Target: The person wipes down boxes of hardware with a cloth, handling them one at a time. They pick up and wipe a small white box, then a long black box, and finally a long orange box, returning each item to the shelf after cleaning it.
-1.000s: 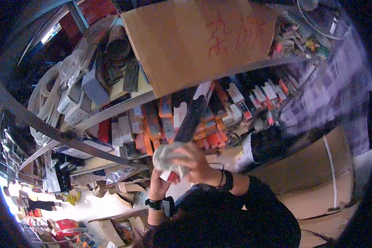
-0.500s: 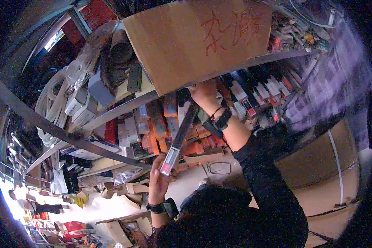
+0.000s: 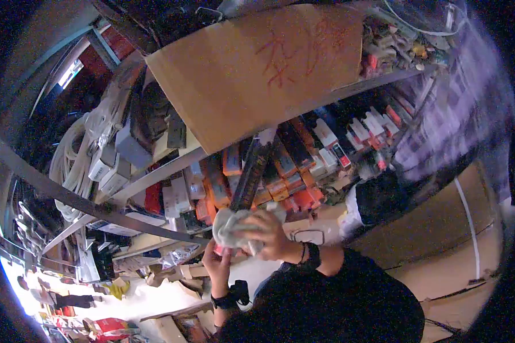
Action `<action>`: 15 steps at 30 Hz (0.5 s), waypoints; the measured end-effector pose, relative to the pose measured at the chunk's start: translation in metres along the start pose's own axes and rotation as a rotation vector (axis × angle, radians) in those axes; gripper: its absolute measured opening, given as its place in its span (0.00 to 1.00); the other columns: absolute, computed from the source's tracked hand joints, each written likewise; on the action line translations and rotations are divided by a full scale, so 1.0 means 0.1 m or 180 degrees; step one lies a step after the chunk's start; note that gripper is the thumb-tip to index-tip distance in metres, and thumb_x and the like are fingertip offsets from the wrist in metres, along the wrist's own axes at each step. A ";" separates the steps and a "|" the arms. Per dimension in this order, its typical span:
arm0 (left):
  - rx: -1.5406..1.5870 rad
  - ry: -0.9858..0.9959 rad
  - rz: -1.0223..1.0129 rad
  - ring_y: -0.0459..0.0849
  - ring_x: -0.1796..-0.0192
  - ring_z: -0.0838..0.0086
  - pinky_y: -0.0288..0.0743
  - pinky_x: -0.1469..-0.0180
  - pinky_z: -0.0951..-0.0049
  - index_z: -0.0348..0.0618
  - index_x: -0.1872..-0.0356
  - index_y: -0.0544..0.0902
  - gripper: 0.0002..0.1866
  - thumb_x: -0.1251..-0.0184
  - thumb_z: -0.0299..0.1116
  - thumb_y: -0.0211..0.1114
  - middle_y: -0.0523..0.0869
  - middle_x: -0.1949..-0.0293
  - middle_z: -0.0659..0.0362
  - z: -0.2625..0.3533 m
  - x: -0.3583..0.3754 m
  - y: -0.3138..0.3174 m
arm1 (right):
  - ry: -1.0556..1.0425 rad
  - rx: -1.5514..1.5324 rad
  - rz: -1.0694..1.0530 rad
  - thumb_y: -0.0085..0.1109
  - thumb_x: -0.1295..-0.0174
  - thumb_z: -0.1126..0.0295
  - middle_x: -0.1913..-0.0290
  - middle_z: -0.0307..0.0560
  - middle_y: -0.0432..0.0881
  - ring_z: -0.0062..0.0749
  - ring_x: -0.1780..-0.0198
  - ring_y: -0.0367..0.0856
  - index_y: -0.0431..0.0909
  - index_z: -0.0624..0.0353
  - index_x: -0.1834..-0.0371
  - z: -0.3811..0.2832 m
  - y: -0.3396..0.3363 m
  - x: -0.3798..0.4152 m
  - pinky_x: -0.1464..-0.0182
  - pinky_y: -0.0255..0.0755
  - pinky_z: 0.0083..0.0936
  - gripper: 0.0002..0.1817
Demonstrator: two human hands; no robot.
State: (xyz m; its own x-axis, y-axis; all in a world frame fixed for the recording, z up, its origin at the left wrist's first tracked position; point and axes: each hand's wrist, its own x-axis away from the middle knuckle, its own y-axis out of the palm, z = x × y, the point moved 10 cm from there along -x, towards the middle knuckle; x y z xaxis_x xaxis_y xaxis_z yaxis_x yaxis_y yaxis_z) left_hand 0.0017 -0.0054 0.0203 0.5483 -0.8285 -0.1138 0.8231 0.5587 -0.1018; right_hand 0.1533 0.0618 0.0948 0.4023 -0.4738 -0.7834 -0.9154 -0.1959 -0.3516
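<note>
A long, narrow, dark box (image 3: 252, 171) slants from the shelf down to my left hand (image 3: 216, 266). My left hand is closed on its near end, which has a pinkish-red part. A crumpled greyish-white cloth (image 3: 230, 227) covers much of that end. My right hand (image 3: 270, 235) grips the cloth and presses it on the box beside my left fingers. The cloth hides the box's pale label.
Rows of slim orange, white and black boxes (image 3: 283, 160) fill the shelf ahead. Above stands a big cardboard carton (image 3: 223, 74) with red handwriting. A metal shelf rail (image 3: 154, 168) crosses below it. Coiled pale tubing (image 3: 74, 154) hangs at left. A person (image 3: 57, 297) is far off at lower left.
My right hand has come down from the box's far end to its near end, where the cloth now shows in it. My left hand keeps its hold on the box.
</note>
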 end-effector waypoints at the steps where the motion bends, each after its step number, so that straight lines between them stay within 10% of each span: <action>1: -0.0232 0.0356 -0.0053 0.75 0.70 0.79 0.69 0.69 0.81 0.31 0.59 0.71 0.14 0.47 0.28 0.56 0.78 0.69 0.58 0.14 -0.03 0.02 | 0.0027 0.0053 -0.0322 0.61 0.69 0.68 0.59 0.40 0.72 0.39 0.55 0.69 0.77 0.48 0.66 -0.01 0.14 0.04 0.56 0.63 0.36 0.19; 8: 0.1040 -0.1186 0.0260 0.77 0.76 0.74 0.70 0.76 0.78 0.30 0.62 0.70 0.15 0.40 0.35 0.49 0.78 0.72 0.55 -0.46 0.09 -0.06 | 0.0238 0.1238 -0.0477 0.61 0.71 0.70 0.58 0.41 0.69 0.42 0.58 0.67 0.75 0.46 0.64 0.44 0.02 -0.52 0.60 0.63 0.36 0.22; 12: 0.0911 -0.1216 -0.0059 0.67 0.74 0.77 0.63 0.71 0.78 0.36 0.64 0.70 0.15 0.40 0.40 0.48 0.71 0.74 0.61 -0.24 0.06 0.06 | 0.1269 0.1515 -0.0321 0.58 0.64 0.65 0.62 0.51 0.74 0.45 0.58 0.69 0.76 0.47 0.66 1.46 -0.10 -0.83 0.57 0.63 0.36 0.16; 15: 0.1081 -0.0821 -0.0424 0.76 0.78 0.75 0.69 0.80 0.78 0.31 0.62 0.70 0.17 0.38 0.40 0.47 0.78 0.74 0.55 -0.25 -0.02 0.07 | 0.0597 0.1717 0.0486 0.53 0.56 0.67 0.75 0.57 0.73 0.50 0.72 0.71 0.74 0.62 0.75 1.69 -0.36 -1.08 0.67 0.64 0.38 0.09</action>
State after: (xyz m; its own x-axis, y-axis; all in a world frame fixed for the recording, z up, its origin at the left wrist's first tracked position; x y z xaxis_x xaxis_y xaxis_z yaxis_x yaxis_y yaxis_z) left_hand 0.0027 0.0005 -0.0049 0.4178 -0.8988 0.1328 0.8673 0.4381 0.2364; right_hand 0.1453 0.2653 0.1053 0.2123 -0.6156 -0.7590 -0.8070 0.3276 -0.4914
